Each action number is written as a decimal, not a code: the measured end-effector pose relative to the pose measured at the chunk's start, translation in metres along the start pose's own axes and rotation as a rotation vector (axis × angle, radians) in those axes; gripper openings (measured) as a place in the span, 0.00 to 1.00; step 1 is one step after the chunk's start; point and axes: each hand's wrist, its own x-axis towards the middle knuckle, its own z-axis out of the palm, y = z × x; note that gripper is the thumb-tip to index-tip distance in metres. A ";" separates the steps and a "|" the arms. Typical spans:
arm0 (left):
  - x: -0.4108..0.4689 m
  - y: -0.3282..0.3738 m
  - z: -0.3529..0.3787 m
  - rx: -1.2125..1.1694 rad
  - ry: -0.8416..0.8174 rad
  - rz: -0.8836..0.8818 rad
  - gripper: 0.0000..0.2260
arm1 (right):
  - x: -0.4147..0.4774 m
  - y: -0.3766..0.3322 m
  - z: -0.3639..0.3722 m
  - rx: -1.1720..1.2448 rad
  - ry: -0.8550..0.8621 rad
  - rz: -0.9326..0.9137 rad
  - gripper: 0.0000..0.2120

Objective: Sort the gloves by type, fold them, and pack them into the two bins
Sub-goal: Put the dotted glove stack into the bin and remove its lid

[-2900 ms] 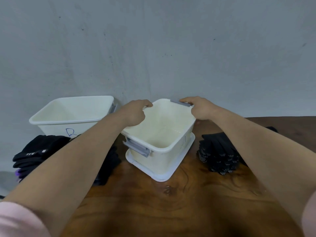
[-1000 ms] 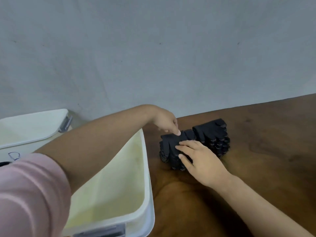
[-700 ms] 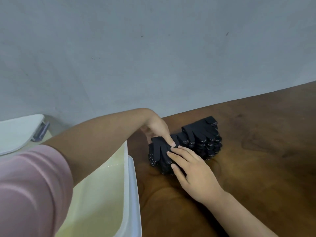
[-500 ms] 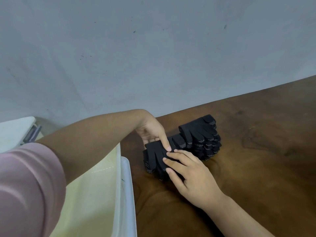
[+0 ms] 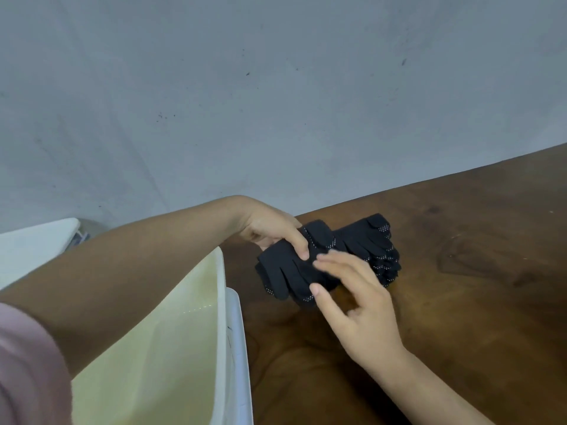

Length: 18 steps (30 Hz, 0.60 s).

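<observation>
We are early on: the cream plastic bin (image 5: pixel 184 348) at lower left looks empty. At frame centre, our left hand (image 5: pixel 273 231) pinches the top black dotted knit glove (image 5: pixel 291 271) off the stack of black dotted gloves (image 5: pixel 371 243) on the brown wooden table (image 5: pixel 460 286); our right hand (image 5: pixel 356 299) is spread loosely, fingertips resting on it. Folding and packing remain.

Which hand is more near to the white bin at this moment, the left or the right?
Left. The left hand grips the black dotted gloves just beyond the white bin, its forearm passing over the bin. The right hand touches the gloves from farther right, over the table.
</observation>
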 end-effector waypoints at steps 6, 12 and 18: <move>-0.082 -0.005 0.006 -0.114 0.315 0.225 0.21 | 0.053 -0.046 0.010 0.356 0.027 0.431 0.48; -0.161 -0.025 0.022 -0.229 0.550 0.332 0.19 | 0.086 -0.085 0.035 0.929 -0.285 0.621 0.51; -0.214 -0.070 0.051 -0.482 0.664 0.301 0.19 | 0.090 -0.133 0.059 0.971 -0.513 0.615 0.25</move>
